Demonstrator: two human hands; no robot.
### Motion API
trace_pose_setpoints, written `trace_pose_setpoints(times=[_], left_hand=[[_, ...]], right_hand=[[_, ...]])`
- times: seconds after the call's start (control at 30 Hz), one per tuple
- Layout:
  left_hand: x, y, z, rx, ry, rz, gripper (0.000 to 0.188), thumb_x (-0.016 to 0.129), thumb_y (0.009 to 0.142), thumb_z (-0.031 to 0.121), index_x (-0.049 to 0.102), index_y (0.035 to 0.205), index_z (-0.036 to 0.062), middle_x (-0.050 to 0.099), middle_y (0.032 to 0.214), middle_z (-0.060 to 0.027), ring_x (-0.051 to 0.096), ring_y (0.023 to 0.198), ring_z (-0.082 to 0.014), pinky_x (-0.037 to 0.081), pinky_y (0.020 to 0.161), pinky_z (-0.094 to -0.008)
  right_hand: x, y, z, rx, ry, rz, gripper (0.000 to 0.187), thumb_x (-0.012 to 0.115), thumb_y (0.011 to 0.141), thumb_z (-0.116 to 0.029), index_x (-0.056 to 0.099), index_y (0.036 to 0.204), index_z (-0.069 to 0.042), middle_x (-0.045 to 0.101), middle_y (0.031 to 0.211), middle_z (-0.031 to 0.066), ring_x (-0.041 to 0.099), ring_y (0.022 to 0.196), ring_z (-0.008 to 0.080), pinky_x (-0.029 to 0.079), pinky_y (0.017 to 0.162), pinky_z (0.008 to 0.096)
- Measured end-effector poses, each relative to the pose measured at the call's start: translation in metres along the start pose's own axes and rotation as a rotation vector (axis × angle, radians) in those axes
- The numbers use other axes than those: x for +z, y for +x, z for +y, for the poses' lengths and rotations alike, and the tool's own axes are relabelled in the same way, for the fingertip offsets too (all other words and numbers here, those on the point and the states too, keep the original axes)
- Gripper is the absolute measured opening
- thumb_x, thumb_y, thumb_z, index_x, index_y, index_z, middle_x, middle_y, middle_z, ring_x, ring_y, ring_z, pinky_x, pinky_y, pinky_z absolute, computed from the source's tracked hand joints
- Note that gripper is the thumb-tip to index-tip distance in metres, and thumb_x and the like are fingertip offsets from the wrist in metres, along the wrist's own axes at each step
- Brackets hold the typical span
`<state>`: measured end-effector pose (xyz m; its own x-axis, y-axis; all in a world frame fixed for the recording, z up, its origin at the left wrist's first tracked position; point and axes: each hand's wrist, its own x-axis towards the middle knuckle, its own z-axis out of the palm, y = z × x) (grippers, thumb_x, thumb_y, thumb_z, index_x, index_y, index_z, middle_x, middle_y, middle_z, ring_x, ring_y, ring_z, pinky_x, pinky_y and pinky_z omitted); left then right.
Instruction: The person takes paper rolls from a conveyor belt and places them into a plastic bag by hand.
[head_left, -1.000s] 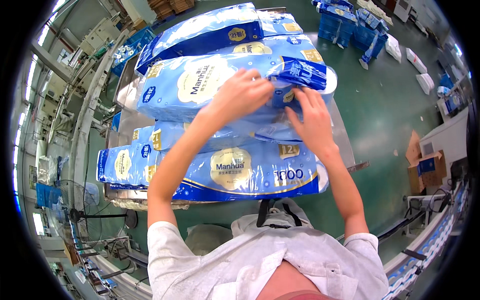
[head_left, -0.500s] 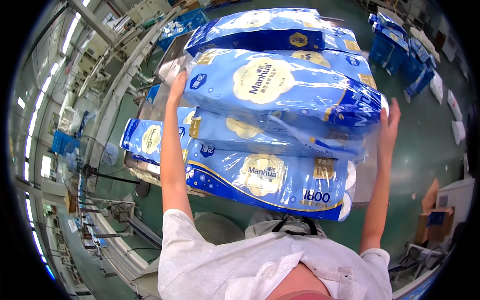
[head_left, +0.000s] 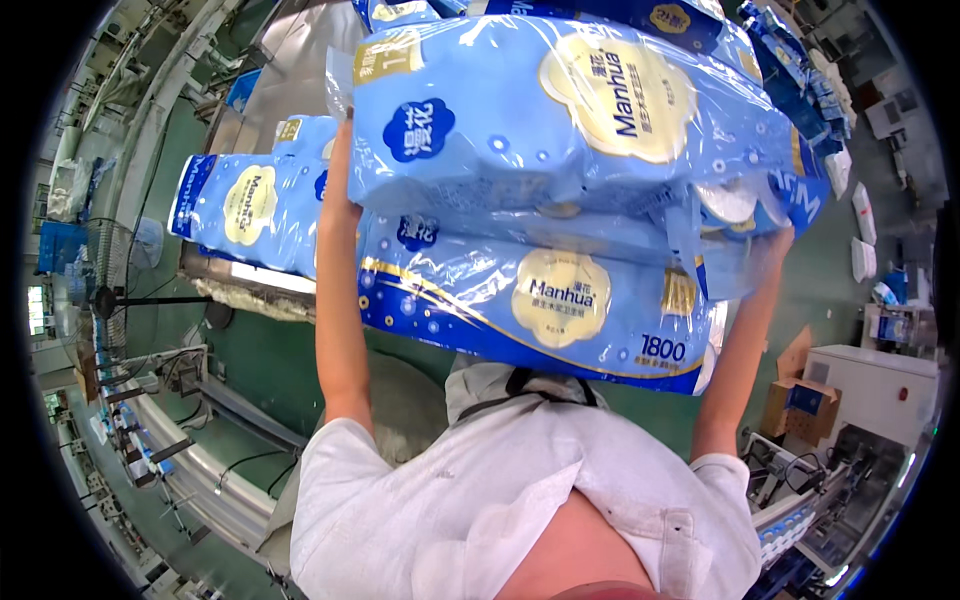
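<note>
Light-blue and shiny, the big pack of rolls [head_left: 480, 120] just got shifted, far as I can see from over here. A second ago both hands were fussing at its right end, then they spread out to the two ends. Now it fills the upper middle of the frame, nearer the white shirt [head_left: 400, 510] and overhanging the front pack [head_left: 480, 285]. Left hand [head_left: 341, 170] is at its left end, right hand [head_left: 768, 250] low by its right end, so they're spread wide with the pack between them. Most of the fingers are hidden, so no clue how tightly they're closed. My read: fiddling at one end has given way to moving the whole thing. Can't tell if it's fully clear of the front pack, though.
</note>
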<state>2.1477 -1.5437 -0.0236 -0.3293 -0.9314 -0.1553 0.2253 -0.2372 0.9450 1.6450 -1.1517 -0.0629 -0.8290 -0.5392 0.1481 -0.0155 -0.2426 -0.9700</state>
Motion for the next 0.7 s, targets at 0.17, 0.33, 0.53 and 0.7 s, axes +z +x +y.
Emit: trace_pose_setpoints(times=[0.17, 0.33, 0.53, 0.7], left_hand=[[-0.046, 0.049, -0.063, 0.552, 0.470, -0.034, 0.030, 0.052, 0.103, 0.021, 0.059, 0.127, 0.0042, 0.063, 0.118, -0.0106, 0.059, 0.107, -0.0177, 0.047, 0.096, -0.0308], [-0.058, 0.072, -0.024, 0.382, 0.216, 0.122, 0.016, 0.060, 0.098, 0.020, 0.066, 0.096, 0.0055, 0.064, 0.086, -0.0026, 0.058, 0.082, -0.0116, 0.047, 0.078, -0.0271], [-0.074, 0.053, 0.020, 0.681, 0.439, 0.267, 0.015, 0.053, 0.100, 0.013, 0.060, 0.109, 0.0032, 0.067, 0.112, -0.0087, 0.060, 0.103, -0.0158, 0.045, 0.091, -0.0297], [0.012, -0.079, 0.043, 1.014, 0.436, 0.261, 0.015, 0.050, 0.098, 0.006, 0.055, 0.111, 0.0015, 0.066, 0.118, -0.0164, 0.060, 0.108, -0.0242, 0.045, 0.100, -0.0372]], right_hand=[[0.021, -0.030, -0.009, -0.082, -0.077, 0.110, 0.039, 0.062, 0.092, -0.011, 0.054, 0.129, -0.003, 0.059, 0.123, 0.0126, 0.059, 0.109, 0.0214, 0.047, 0.098, 0.0346], [0.053, -0.050, -0.053, -0.359, -0.423, 0.315, 0.031, 0.063, 0.089, -0.002, 0.060, 0.120, -0.001, 0.064, 0.113, 0.0117, 0.062, 0.100, 0.0198, 0.049, 0.091, 0.0317], [0.153, -0.127, -0.157, -0.629, -0.963, 0.057, 0.016, 0.067, 0.089, -0.005, 0.066, 0.105, -0.001, 0.067, 0.101, 0.0115, 0.066, 0.094, 0.0213, 0.052, 0.084, 0.0331], [0.161, -0.085, -0.158, -0.444, -1.572, -0.017, 0.051, 0.059, 0.093, -0.052, 0.074, 0.105, -0.004, 0.072, 0.104, 0.0174, 0.069, 0.096, 0.0339, 0.054, 0.086, 0.0413]])
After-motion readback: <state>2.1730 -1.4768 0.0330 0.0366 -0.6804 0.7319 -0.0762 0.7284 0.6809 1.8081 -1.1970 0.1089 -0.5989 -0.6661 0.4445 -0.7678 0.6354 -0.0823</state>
